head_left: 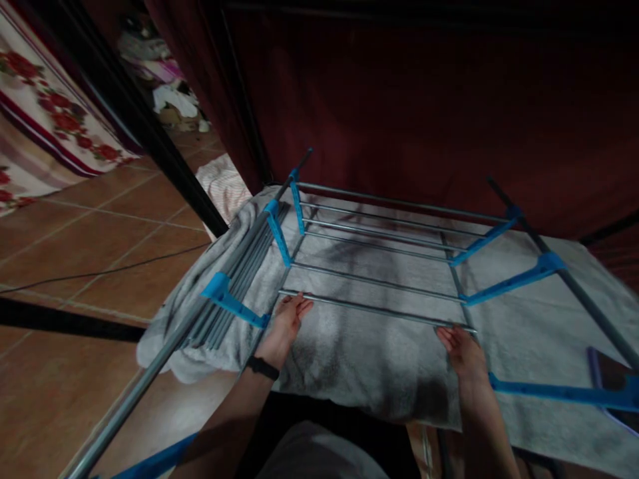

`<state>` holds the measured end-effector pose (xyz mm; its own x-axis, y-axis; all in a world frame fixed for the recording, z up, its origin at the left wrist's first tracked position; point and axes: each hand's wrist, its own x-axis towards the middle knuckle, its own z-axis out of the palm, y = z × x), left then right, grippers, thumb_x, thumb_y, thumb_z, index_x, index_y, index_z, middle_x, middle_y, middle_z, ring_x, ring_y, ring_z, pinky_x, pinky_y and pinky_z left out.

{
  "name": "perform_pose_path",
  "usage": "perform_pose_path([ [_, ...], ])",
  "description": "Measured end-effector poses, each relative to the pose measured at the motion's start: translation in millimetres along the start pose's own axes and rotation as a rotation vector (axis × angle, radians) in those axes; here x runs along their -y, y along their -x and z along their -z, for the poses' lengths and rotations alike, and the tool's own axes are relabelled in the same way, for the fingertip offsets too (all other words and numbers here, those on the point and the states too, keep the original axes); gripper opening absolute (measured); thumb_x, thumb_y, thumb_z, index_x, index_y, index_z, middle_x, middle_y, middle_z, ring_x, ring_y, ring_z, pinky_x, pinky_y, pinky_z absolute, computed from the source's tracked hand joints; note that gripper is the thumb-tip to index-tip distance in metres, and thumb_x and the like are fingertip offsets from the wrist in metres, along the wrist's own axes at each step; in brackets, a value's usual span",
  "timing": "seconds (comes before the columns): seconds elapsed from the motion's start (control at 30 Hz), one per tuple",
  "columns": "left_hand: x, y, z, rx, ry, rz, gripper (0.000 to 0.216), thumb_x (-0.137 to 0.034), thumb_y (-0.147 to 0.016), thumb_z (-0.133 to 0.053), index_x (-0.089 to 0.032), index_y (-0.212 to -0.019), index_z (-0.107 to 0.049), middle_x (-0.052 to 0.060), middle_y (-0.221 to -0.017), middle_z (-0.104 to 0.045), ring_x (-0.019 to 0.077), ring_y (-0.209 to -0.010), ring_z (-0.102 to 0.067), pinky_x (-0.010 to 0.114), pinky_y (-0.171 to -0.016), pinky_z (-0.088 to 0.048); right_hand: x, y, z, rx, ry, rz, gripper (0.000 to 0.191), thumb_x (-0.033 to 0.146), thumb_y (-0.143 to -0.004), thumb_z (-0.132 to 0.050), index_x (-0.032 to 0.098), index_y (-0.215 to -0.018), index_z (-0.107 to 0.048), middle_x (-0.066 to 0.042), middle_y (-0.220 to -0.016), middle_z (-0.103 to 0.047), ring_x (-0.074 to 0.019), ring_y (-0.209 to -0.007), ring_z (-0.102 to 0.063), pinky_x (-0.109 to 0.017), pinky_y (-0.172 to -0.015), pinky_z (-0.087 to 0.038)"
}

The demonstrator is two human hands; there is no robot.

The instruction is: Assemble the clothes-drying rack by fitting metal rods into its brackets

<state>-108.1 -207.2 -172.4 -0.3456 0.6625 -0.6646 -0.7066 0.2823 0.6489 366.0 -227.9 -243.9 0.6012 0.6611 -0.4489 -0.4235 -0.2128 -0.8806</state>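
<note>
Indoors, a person's left hand [289,317] and right hand [462,347] are gripping a metal rod [372,308] near its two ends, fingers closing on it, across the near part of a rack [374,282] with blue brackets [514,282], above a grey blanket [349,359]. Uneven pulling could be risking a slip, neither end visibly sitting in a bracket. No brand, label or writing is showing legibly.
</note>
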Motion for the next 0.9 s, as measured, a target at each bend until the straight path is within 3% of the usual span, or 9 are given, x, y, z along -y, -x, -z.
perform_pose_path([
  [0.13,2.1,-2.6,3.4,-0.001,-0.006,-0.007,0.034,0.000,-0.106,-0.081,-0.022,-0.086,-0.064,-0.001,-0.076,-0.079,0.0142,-0.065,-0.081,0.028,-0.084,-0.072,-10.7,-9.1,10.8,0.009,-0.030,0.021,0.027,0.034,-0.081,-0.098,0.024,-0.086,-0.074,0.000,-0.078,-0.080,-0.0198,-0.073,-0.083,-0.034,-0.082,-0.077],
  [0.3,3.2,-3.6,5.4,0.009,-0.021,0.004,0.026,-0.012,-0.111,-0.081,-0.023,-0.092,-0.067,0.000,-0.075,-0.080,0.0161,-0.068,-0.083,0.030,-0.086,-0.074,-13.9,-14.1,14.2,0.012,0.008,0.032,0.037,0.042,-0.081,-0.106,0.024,-0.088,-0.074,-0.002,-0.081,-0.082,-0.0210,-0.073,-0.083,-0.042,-0.089,-0.080],
  [0.5,3.7,-5.6,6.2,0.025,-0.052,0.008,0.028,-0.014,-0.115,-0.078,-0.023,-0.091,-0.066,0.002,-0.078,-0.080,0.0154,-0.070,-0.083,0.028,-0.085,-0.072,-12.6,-10.8,12.4,-0.026,0.006,0.022,0.039,0.043,-0.084,-0.108,0.022,-0.088,-0.075,-0.002,-0.080,-0.081,-0.0192,-0.073,-0.083,-0.038,-0.088,-0.079],
  [0.67,5.2,-10.2,9.2,0.073,-0.078,-0.008,0.032,-0.015,-0.106,-0.092,-0.024,-0.092,-0.064,0.001,-0.080,-0.081,0.0167,-0.071,-0.085,0.027,-0.080,-0.071,-9.2,-5.4,10.1,-0.025,0.006,0.037,0.040,0.044,-0.084,-0.108,0.022,-0.087,-0.075,-0.002,-0.079,-0.081,-0.0186,-0.070,-0.082,-0.035,-0.084,-0.077],
  [0.9,5.0,-15.3,8.5,0.066,-0.067,0.020,0.029,-0.012,-0.106,-0.091,-0.021,-0.092,-0.068,0.006,-0.080,-0.083,0.0189,-0.070,-0.085,0.027,-0.074,-0.072,-8.5,-2.5,6.4,-0.064,0.023,0.043,0.040,0.045,-0.086,-0.106,0.025,-0.084,-0.071,0.001,-0.076,-0.079,-0.0185,-0.067,-0.080,-0.036,-0.082,-0.078],
])
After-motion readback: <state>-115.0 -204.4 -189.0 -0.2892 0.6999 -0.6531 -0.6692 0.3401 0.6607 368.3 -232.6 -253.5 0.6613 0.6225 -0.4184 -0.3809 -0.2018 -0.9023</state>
